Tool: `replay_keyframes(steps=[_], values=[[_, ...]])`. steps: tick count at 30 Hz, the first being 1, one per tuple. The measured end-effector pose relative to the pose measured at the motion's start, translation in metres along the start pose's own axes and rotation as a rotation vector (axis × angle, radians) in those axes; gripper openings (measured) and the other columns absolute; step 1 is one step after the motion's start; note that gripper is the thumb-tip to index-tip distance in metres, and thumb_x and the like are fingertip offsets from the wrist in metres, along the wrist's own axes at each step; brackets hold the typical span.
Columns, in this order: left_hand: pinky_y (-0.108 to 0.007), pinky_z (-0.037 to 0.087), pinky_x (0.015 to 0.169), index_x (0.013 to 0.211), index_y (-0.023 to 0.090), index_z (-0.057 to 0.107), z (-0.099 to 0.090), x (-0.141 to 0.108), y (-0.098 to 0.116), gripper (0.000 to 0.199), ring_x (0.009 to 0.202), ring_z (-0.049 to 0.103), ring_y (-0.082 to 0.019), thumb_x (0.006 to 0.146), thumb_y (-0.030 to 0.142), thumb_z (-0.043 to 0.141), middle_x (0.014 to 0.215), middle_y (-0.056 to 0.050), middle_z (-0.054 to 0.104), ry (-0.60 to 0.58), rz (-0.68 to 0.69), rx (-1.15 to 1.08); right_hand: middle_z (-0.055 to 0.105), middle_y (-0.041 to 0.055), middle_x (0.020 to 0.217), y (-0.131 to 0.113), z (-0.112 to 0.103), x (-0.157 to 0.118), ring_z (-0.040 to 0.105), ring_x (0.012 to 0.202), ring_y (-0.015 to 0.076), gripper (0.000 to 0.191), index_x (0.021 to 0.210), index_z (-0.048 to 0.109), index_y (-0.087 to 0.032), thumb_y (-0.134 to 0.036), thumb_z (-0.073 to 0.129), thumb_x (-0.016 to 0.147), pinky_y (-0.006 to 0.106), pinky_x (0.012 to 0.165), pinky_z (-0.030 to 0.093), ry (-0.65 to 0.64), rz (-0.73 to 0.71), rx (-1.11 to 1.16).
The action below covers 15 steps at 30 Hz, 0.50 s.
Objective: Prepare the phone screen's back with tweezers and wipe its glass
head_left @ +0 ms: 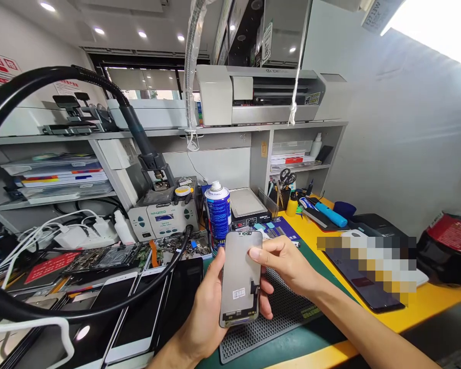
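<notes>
A phone screen panel (238, 271) is held up near the middle of the view, its grey back facing the camera, with a small white label and a dark flex cable near its lower end. My left hand (205, 312) grips it from the left and beneath, thumb along the left edge and fingertips showing past the right edge. At the upper right of the panel, my right hand (282, 261) holds the edge with its thumb on the grey back. Below them lies a grey perforated mat (269, 333) on a green surface.
Several phones (134, 318) and circuit boards (115, 256) lie at the left under a black hose (100, 312). A blue spray can (217, 212) stands behind the panel. Another phone (364, 282) lies at the right on the yellow table (441, 305), near a dark bottle (447, 251).
</notes>
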<state>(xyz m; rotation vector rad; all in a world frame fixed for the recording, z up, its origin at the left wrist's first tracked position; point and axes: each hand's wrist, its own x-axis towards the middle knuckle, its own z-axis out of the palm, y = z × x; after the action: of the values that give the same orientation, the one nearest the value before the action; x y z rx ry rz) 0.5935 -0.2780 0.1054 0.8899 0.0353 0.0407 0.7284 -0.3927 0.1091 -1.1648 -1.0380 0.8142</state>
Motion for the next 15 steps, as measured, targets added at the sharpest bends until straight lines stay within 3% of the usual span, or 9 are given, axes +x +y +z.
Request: replay_keyframes(steps=[15], values=[[-0.04,0.051,0.071,0.101,0.0,0.069,-0.0024,0.0007,-0.0044,0.088,0.069,0.072,-0.032,0.093,0.07,0.016,0.09,-0.024,0.071,-0.047,-0.082,-0.031,0.058,0.003,0.057,-0.0011,-0.0021,-0.0029,0.055,0.048,0.0119,0.04,0.063,0.06,-0.013,-0.042,0.066,0.089,0.024,0.047,0.039,0.048,-0.049,-0.09]])
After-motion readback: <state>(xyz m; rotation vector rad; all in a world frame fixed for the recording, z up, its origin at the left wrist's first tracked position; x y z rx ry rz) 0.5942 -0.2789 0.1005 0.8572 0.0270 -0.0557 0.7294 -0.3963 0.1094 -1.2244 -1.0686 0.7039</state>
